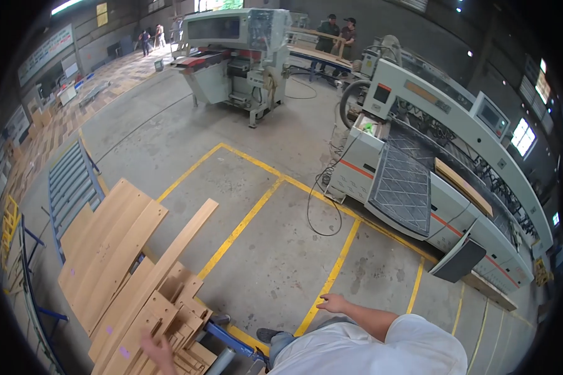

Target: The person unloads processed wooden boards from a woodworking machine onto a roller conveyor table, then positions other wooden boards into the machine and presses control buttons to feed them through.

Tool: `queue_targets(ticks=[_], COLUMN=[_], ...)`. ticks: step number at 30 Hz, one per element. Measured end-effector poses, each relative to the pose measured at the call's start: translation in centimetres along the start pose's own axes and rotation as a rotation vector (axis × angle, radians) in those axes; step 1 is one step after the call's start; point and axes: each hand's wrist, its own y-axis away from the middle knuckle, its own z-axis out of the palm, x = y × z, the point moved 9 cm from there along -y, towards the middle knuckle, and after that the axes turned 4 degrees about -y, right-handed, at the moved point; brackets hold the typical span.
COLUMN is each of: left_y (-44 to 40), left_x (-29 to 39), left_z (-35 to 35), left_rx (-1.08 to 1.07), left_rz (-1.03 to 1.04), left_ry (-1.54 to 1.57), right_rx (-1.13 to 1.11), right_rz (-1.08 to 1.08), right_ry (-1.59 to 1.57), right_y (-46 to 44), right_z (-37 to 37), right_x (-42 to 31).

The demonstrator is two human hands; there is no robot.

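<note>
The left grip blurs beside a long board, its hold unclear; the right grip is loose and empty. Curved panels and smaller wooden pieces lie stacked alongside, progress unclear. The wall banner's lettering is unreadable

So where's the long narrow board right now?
Head view, lower left: the long narrow board slants across the stacked wooden parts, wide panels on its left, the person's left hand near its lower end.
</note>
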Motion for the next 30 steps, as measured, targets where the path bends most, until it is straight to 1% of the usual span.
queue_targets(ticks=[2,3,4,5,6,7,8,9,10,11,12,14,15,16,17,19,20,21,22,23,25,26,27,28,29,30], left_y=[1.2,2.8,4.9,5.7,8.1,10.8,13.8,15.2,18.4,22.1,23.9,27.2,28.9,29.8,30.3,32.2,33.3,34.2,35.7,37.5,39.7,40.1,40.0,39.8,39.4,38.9], left_x=[12.8,18.0,22.8,31.5,37.2,42.6,47.6,51.4,55.7,59.1,61.7,64.4,64.8,64.1,63.0,59.6,55.5,51.2,48.6,50.0,50.1,51.2,53.3,55.3,58.0,60.2], left_z=[2.4,4.7,7.9,6.5,7.8,8.9,10.0,10.9,12.1,13.2,14.1,17.5,19.4,22.3,24.1,26.5,29.0,30.7,31.3,30.4,29.1,28.4,28.4,28.3,29.7,31.5], left_rx=[-0.285,-0.240,-0.416,-0.495,-0.650,-0.711,-0.768,-0.773,-0.977,-1.179,-1.181,-1.302,-1.311,-1.308,-1.304,-1.601,-1.573,-1.529,-1.684,-1.672,-1.537,-1.555,-1.483,-1.394,-1.469,-1.542], left_rz=[0.031,0.141,0.211,0.352,0.472,0.652,0.829,0.829,0.953,1.079,1.086,1.092,1.103,0.948,0.796,0.515,0.342,0.189,0.066,1.067,1.623,1.663,1.648,1.637,1.590,1.539], left_ry=[0.199,0.199,0.341,0.396,0.485,0.524,0.565,0.583,0.576,0.561,0.571,0.433,0.426,0.466,0.500,0.331,0.181,0.028,-0.081,-0.107,0.030,0.020,0.223,0.415,0.417,0.417], right_rx=[-0.004,0.006,0.035,0.064,0.110,0.119,0.156,0.194,0.199,0.231,0.263,0.439,0.464,0.491,0.494,0.533,0.544,0.607,0.683,0.731,0.831,0.876,0.900,0.891,0.881,0.902], right_rz=[0.077,0.078,0.106,0.136,0.117,0.128,0.163,0.198,0.213,0.269,0.321,0.503,0.582,0.662,0.673,0.801,0.823,0.816,0.817,0.781,0.717,0.686,0.703,0.673,0.641,0.657], right_ry=[-0.047,-0.056,-0.081,-0.106,-0.145,-0.142,-0.237,-0.330,-0.323,-0.498,-0.676,-0.919,-0.986,-1.056,-1.076,-1.404,-1.438,-1.531,-1.629,-1.742,-1.907,-1.956,-1.974,-1.972,-1.967,-1.981], right_y=[1.7,2.6,3.7,4.8,5.8,6.7,7.8,9.1,10.3,11.6,12.9,18.3,21.1,23.5,24.9,28.7,29.6,30.0,30.4,30.1,30.2,29.9,29.4,28.6,27.8,27.3], right_z=[-1.2,-1.9,-2.7,-3.6,-4.5,-4.8,-5.3,-5.7,-5.5,-5.1,-4.8,-4.6,-4.4,-4.5,-4.8,-3.1,-2.9,-3.0,-2.4,-2.0,-3.1,-5.3,-6.7,-8.5,-10.4,-12.2], right_x=[3.9,5.7,7.8,10.3,12.5,15.1,18.3,21.9,25.6,29.9,33.7,39.9,42.1,44.0,45.8,49.2,50.8,52.5,54.1,55.7,57.7,58.0,59.1,59.9,60.8,61.5])
